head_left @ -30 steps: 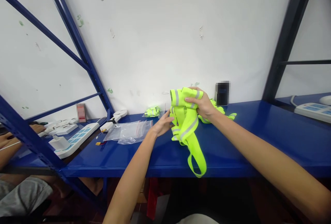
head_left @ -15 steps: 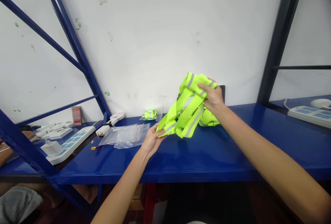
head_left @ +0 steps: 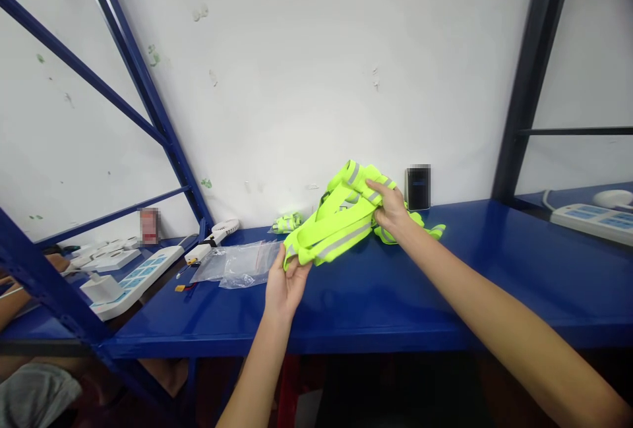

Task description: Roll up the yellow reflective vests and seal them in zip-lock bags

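Observation:
Stretched between my hands is a neon-yellow reflective strap harness (head_left: 341, 230), its looped bands marked with grey stripes, held above the blue table. My left hand (head_left: 287, 286) grips the lower left end of the bands, fingers curled under them. At the upper right, my right hand (head_left: 388, 206) pinches the folded bands between thumb and fingers. Behind the right wrist, a second heap of the same yellow strapping (head_left: 420, 225) lies on the table, partly hidden. A small bundle of yellow strapping in clear plastic (head_left: 287, 222) rests near the wall.
Clear zip bags (head_left: 242, 263) lie left of my left hand, beside a white handheld fan (head_left: 225, 227) and a small wired connector (head_left: 185, 288). A dark phone-like device (head_left: 418, 187) leans on the wall. Power strips (head_left: 141, 279) flank both sides. Another person's arm (head_left: 14, 303) shows far left.
Both hands have come down a little, the right one also leftward, and the harness now stretches flatter between them. The dark device and more of the second heap have come into sight.

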Available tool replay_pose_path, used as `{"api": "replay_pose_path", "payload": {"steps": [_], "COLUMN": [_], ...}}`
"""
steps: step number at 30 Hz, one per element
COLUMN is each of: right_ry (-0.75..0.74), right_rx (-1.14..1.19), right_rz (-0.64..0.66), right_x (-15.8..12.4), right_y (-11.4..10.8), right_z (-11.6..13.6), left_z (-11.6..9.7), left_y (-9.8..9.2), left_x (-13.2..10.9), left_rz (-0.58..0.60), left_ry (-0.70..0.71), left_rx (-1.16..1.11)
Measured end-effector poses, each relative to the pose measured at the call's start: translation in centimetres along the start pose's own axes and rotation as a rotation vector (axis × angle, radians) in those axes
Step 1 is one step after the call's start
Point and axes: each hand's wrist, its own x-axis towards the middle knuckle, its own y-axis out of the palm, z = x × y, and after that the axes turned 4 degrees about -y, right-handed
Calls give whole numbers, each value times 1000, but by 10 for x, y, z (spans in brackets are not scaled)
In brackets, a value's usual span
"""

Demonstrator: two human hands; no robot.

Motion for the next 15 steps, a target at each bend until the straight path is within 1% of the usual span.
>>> {"api": "replay_pose_path", "payload": {"steps": [2,4,5,6,8,10,11,13,15], "right_ry": [7,-20,-36,-49,-63,-67,-70,-75,-77], "right_rx": [2,-6,-16,-28,-52,-84,-99,-118,-116], "right_rz": [28,74,98,120,158,183,192,210,234], "right_x": [-5,-10,-13,-14,-16,-17,-16,-17,-19], "right_y": [5,10,12,15,19,21,22,22,24], "right_z": [4,6,6,6,3,-1,-3,-5,-3], "left_z": [4,4,3,1,-3,-4,-4,1,6], "left_y": [-4,-6,-6,-4,4,17,23,32,34], "left_x": [5,10,12,15,22,31,35,45,53], "left_rz": [-51,-20,11,41,90,140,155,157,147], "left_ry": [-45,-64,-32,38,279,535,631,763,819], "left_rx": [193,463,594,697,789,761,744,732,734]}}
